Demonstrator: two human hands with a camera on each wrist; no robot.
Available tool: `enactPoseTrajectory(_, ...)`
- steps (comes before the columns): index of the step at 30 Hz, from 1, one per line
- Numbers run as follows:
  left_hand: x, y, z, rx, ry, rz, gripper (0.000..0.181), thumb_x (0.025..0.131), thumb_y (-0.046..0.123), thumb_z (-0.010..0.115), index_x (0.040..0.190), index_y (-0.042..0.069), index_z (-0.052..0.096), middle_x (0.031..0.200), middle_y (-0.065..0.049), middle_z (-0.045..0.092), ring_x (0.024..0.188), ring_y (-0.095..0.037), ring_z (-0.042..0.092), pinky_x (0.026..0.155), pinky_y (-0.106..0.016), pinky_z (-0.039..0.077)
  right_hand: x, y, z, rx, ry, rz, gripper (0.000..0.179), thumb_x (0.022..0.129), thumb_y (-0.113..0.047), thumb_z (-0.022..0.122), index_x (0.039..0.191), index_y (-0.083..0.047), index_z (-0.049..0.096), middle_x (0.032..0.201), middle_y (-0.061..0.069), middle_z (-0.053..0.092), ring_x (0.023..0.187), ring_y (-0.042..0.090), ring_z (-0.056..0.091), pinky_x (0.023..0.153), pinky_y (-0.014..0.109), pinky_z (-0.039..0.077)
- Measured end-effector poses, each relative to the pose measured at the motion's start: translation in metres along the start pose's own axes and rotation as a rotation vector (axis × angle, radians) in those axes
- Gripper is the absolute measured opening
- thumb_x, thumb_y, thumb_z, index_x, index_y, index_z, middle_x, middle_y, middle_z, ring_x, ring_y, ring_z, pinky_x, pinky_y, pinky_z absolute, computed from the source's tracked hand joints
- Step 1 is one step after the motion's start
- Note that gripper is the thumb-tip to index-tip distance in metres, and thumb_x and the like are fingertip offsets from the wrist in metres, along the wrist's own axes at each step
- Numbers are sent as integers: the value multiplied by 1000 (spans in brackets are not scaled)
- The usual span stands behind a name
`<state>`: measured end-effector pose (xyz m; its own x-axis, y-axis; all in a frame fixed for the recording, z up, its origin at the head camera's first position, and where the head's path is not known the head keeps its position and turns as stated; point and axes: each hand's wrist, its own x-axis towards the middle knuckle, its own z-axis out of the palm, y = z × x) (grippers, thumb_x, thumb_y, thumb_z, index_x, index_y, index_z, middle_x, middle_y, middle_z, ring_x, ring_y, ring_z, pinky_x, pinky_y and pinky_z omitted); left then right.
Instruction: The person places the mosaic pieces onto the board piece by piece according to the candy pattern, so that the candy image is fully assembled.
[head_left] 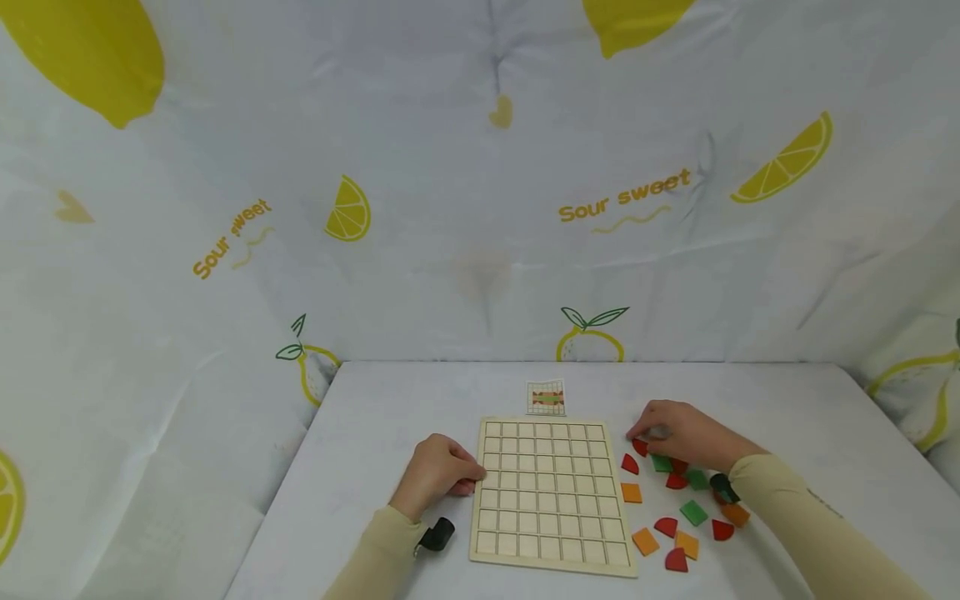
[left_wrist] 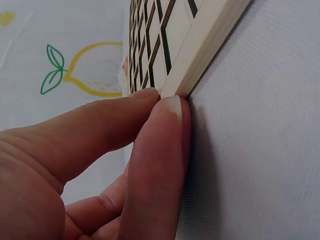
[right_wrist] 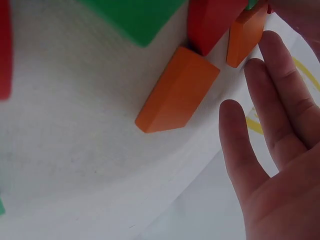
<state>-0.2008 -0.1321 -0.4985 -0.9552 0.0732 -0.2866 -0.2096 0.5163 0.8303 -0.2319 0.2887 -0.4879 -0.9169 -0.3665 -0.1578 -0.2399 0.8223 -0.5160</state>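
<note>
Head: red piece, seemingly half-hidden

White table in front of me, pale cloth behind its far edge. I note a leafy lemon outline at mid far edge, another by the far left corner. Higher up: "Sour sweet" lettering, citrus wedges.

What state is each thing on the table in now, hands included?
Board: flat, grid side up
Card: pattern showing, beyond the board's far edge
Red tiles: scattered right of the board
Orange tiles: loose, right of the board
Green tiles: loose, right of the board
Left hand: pinches the board's left edge
Right hand: among the tiles; grip unclear
</note>
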Motion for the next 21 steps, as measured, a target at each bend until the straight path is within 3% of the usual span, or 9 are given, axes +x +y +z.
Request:
enactPoseTrajectory(8,-5,4,4,54,27,-5,18,83,10,91,84,5,73,69,-6,75,56,-10,70,55,-23,60,3,0,-1,-24,1,-6,20,93,-17,85,109,-30,84,111,-9,70,103,16,60,84,33,59)
enactPoseTrajectory(21,-4,1,5,18,36,-32,17,83,9,90,86,5,73,71,-7,75,57,-10,71,56,-23,60,0,-1,0,14,31,65,21,92,-31,87,111,-24,82,112,-7,72,105,18,62,94,44,60)
